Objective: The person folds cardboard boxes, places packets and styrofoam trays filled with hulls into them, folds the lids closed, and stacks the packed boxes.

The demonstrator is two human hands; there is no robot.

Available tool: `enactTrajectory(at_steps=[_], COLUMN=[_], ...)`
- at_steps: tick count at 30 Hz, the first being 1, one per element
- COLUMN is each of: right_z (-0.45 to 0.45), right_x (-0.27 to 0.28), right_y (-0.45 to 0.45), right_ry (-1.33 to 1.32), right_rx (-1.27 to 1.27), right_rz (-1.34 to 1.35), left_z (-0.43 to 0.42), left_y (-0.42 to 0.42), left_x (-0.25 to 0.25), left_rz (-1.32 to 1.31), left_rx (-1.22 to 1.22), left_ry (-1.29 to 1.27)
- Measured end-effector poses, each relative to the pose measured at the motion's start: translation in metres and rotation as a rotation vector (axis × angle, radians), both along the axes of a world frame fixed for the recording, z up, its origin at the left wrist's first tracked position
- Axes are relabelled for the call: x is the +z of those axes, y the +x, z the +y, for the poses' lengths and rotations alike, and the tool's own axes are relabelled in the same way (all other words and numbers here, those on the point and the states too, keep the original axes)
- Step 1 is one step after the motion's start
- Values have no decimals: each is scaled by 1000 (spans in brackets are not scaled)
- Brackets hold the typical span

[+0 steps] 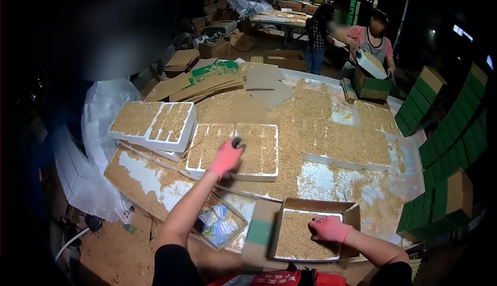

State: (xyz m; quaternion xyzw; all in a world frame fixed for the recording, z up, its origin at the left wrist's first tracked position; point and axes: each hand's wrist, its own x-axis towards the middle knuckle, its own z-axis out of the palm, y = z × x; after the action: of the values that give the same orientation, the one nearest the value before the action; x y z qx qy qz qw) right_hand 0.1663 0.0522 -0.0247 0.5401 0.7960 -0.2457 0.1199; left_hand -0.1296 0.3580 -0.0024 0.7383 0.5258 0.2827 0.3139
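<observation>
My left hand (228,158), in a pink glove with dark fingertips, is over the middle white foam tray (265,176) filled with sawdust-like material. Its fingers are bent together; whatever they hold is too small to make out. On the right, my right hand (330,229), also in a pink glove, rests on the filling of another white tray (295,234) inside an open cardboard box (351,216). Its fingers lie slightly apart on the surface, with nothing visible in them. Another filled tray (198,156) adjoins the middle one on the left.
Stacked foam trays (178,145) stand at the left. A small bin (222,227) holds colourful packets. Cardboard sheets (207,80) lie at the back, filled trays (357,143) at the right, beside green boxes (422,208). Across the table a co-worker (377,40) tilts a tray over a box (371,86).
</observation>
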Motion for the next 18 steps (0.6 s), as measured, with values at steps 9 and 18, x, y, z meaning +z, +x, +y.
enactTrajectory(at_steps=[9, 18], right_z=[-32, -31], right_x=[46, 72], right_y=[-35, -33], right_ry=[101, 219], right_rx=[-498, -607], right_rz=[38, 51], left_z=[266, 247], left_y=[44, 84], left_x=[-131, -73], left_rz=[712, -63], left_rx=[235, 214], left_ry=[-93, -16])
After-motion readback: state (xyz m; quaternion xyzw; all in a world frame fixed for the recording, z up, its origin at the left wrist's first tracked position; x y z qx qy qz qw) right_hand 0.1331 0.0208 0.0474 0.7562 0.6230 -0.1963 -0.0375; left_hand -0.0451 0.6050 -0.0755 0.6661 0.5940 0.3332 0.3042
